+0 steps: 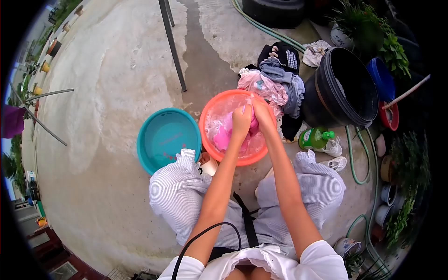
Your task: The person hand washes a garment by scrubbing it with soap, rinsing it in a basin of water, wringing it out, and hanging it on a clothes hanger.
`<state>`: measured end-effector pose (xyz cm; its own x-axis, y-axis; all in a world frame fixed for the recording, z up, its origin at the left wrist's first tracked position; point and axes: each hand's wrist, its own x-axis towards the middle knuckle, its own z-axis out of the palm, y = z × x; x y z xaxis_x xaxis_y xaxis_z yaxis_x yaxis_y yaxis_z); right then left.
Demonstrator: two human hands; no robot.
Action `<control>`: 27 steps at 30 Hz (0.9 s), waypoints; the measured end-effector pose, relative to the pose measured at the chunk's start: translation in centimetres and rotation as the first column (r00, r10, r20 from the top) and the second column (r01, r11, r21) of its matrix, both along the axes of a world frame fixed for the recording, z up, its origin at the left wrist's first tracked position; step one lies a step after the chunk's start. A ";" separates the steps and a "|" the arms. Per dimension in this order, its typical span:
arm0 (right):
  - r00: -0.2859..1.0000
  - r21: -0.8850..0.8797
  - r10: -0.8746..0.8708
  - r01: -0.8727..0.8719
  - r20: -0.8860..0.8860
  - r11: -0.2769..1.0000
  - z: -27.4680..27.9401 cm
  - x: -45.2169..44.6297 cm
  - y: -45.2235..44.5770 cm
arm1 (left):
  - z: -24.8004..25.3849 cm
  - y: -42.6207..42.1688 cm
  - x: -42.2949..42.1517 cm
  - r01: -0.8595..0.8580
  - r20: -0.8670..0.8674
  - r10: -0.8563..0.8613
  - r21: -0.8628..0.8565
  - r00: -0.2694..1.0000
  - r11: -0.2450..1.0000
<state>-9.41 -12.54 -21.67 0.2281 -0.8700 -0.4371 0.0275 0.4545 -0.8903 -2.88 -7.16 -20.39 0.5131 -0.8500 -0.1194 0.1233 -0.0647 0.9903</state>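
A coral-orange basin (205, 140) of sudsy water sits on the concrete in front of my knees. A bright pink cloth (223, 136) lies partly in the suds; its exact kind I cannot make out. My left hand (241, 122) is closed around a bunched part of it, above the basin. Right beside it, my right hand (262, 115) is closed on the same cloth, near the basin's far right side. A teal basin (144, 154) with water in it stands to the left, close against the orange one.
A pile of clothes (275, 86) lies beyond the orange basin. To the right stand a large black bucket (322, 93), a green soap bottle (315, 138) and white shoes (336, 163). A metal pole (173, 46) rises from the ground ahead. Hoses (368, 158) run along the right.
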 end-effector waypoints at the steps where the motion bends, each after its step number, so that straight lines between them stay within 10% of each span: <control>1: 0.999 0.015 -0.006 0.005 0.039 1.000 1.5 0.2 -0.3 | 0.9 -0.1 0.1 0.018 0.026 -0.017 -0.027 1.000 0.999; 12: 0.877 -0.354 0.411 -0.313 0.249 0.881 17.5 -5.7 -1.1 | 17.9 -1.0 4.3 0.118 -0.153 -0.188 -0.378 0.970 0.918; 17: 0.845 -0.412 0.505 -0.529 -0.175 0.742 17.2 -4.8 4.3 | 24.3 0.0 2.7 0.278 -0.157 -0.383 -0.454 0.910 0.847; 19: 0.892 -0.445 0.450 -0.382 0.052 0.810 17.6 -3.0 3.3 | 24.9 0.5 2.6 0.319 -0.103 -0.414 -0.481 0.905 0.817; 25: 0.962 -0.649 0.254 -0.259 -0.103 0.715 21.0 -2.7 -0.2 | 21.5 3.6 10.3 0.388 -0.090 -0.494 -0.505 0.865 0.771; 27: 0.923 -0.628 0.352 -0.368 -0.157 0.685 24.3 -2.5 0.0 | 15.9 5.1 11.7 0.402 -0.341 -0.566 -0.445 0.750 0.800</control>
